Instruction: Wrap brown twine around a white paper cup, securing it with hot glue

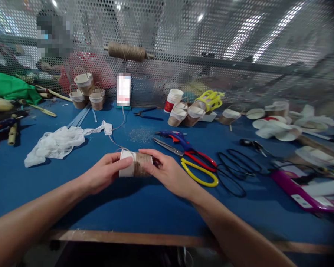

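Between both hands, a white paper cup (127, 168) lies on its side above the table, partly wrapped in brown twine. My left hand (107, 171) is closed on its white end, the thumb laid across the top. At the twine-covered end, my right hand (168, 170) grips the cup with thumb and fingers. A strand of twine (116, 142) runs from the cup back toward a twine spool (127, 52) hung on the mesh. Scissors (199, 177) with red and yellow handles lie right of my right hand, beside a blue glue gun (174, 135).
White lace (57, 144) is heaped at left. Small twine-wrapped baskets (96, 100) stand behind it, more (195, 113) at back right with stacked paper cups (174, 99). Pliers (149, 114) lie mid-back. Black cable (233, 174) and a magenta power strip (293, 191) occupy the right. Perforated metal mesh closes the back.
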Demonstrator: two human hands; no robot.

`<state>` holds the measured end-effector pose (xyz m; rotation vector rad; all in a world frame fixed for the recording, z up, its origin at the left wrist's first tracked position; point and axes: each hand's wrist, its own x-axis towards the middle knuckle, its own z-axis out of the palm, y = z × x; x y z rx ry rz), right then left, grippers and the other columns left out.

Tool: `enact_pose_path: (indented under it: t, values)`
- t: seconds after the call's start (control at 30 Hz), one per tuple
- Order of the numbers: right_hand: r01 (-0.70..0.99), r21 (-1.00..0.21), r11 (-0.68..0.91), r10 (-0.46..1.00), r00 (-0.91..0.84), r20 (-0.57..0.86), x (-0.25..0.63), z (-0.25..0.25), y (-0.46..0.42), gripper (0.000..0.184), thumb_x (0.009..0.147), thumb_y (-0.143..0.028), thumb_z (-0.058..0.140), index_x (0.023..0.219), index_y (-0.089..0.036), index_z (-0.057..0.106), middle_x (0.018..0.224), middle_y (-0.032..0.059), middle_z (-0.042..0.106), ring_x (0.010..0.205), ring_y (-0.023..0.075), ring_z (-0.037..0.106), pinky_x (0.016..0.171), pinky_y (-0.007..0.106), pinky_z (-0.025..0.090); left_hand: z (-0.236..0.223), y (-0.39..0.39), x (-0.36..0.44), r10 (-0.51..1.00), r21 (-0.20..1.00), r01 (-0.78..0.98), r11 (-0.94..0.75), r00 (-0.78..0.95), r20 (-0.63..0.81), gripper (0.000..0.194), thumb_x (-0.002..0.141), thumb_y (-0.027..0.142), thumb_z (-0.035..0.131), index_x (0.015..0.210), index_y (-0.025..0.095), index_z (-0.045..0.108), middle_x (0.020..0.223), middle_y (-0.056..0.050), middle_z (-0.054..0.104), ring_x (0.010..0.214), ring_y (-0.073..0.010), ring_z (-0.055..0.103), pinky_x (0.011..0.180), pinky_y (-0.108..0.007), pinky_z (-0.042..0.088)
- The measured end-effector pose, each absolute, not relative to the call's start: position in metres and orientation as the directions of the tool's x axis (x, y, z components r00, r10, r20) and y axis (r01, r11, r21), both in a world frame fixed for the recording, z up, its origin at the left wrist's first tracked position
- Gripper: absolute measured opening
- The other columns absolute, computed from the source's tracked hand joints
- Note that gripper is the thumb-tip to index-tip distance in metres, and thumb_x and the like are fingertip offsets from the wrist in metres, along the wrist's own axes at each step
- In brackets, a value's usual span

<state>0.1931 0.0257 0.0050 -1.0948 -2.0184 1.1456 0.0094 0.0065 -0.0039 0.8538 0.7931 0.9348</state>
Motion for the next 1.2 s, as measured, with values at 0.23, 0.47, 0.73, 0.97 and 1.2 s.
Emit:
enact_pose_path:
  t: [0.23, 0.47, 0.73, 0.97, 1.2]
  values:
    - [0.383, -0.834, 0.398, 0.867, -0.453, 0.206, 0.193, 0.0, 0.026, 0.037, 0.079, -0.037, 0.054, 0.112, -0.02, 0.051, 0.111, 0.0086, 0.056, 0.1, 0.0195, 0.055, 0.084, 0.036, 0.046, -0.004, 0.014, 0.004, 0.912, 0.861, -0.371, 0.347, 0.348, -0.218, 0.032, 0.076, 0.041, 0.059, 0.083, 0.01, 0.065, 0.074, -0.005, 0.064, 0.067, -0.0126, 0.056, 0.067, -0.024, 0.042]
    - [0.407, -0.893, 0.19, 0.962, -0.259, 0.087, 0.2, -0.005, 0.044, 0.04, 0.081, -0.039, 0.049, 0.113, -0.015, 0.05, 0.102, 0.0105, 0.061, 0.086, 0.018, 0.059, 0.076, 0.035, 0.048, -0.006, 0.021, -0.004, 0.997, 0.971, -0.235, 0.037, 0.072, -0.021, 0.015, 0.075, 0.025, 0.06, 0.071, 0.011, 0.061, 0.065, -0.001, 0.059, 0.064, -0.0108, 0.052, 0.065, -0.024, 0.039]
    - [0.375, -0.898, 0.229, 0.934, -0.344, 0.094, 0.195, -0.003, 0.034, 0.039, 0.08, -0.038, 0.05, 0.113, -0.016, 0.049, 0.102, 0.0103, 0.061, 0.085, 0.0183, 0.06, 0.075, 0.037, 0.049, -0.008, 0.02, 0.0, 0.999, 0.978, -0.208, -0.008, 0.035, 0.016, 0.028, 0.075, 0.019, 0.051, 0.048, 0.015, 0.044, 0.049, 0.004, 0.042, 0.052, -0.0089, 0.041, 0.055, -0.023, 0.033]
    - [0.317, -0.906, 0.281, 0.918, -0.365, 0.157, 0.192, -0.011, 0.029, 0.042, 0.08, -0.038, 0.051, 0.115, -0.014, 0.047, 0.117, 0.0132, 0.055, 0.098, 0.0191, 0.057, 0.081, 0.035, 0.048, -0.01, 0.018, -0.004, 0.957, 0.996, 0.002, -0.087, 0.278, 0.083, 0.016, 0.08, 0.03, 0.053, 0.082, 0.017, 0.061, 0.076, 0.0, 0.06, 0.075, -0.013, 0.051, 0.071, -0.023, 0.037]
    - [0.819, -0.535, 0.208, 0.978, -0.185, 0.097, 0.219, 0.022, 0.064, 0.041, 0.086, -0.036, 0.041, 0.122, -0.016, 0.044, 0.116, 0.0085, 0.057, 0.096, 0.015, 0.059, 0.082, 0.027, 0.045, -0.007, 0.016, -0.002, 0.955, 0.996, 0.072, -0.053, 0.295, 0.03, 0.015, 0.076, 0.025, 0.056, 0.083, 0.018, 0.066, 0.077, -0.001, 0.066, 0.076, -0.0146, 0.055, 0.075, -0.023, 0.039]
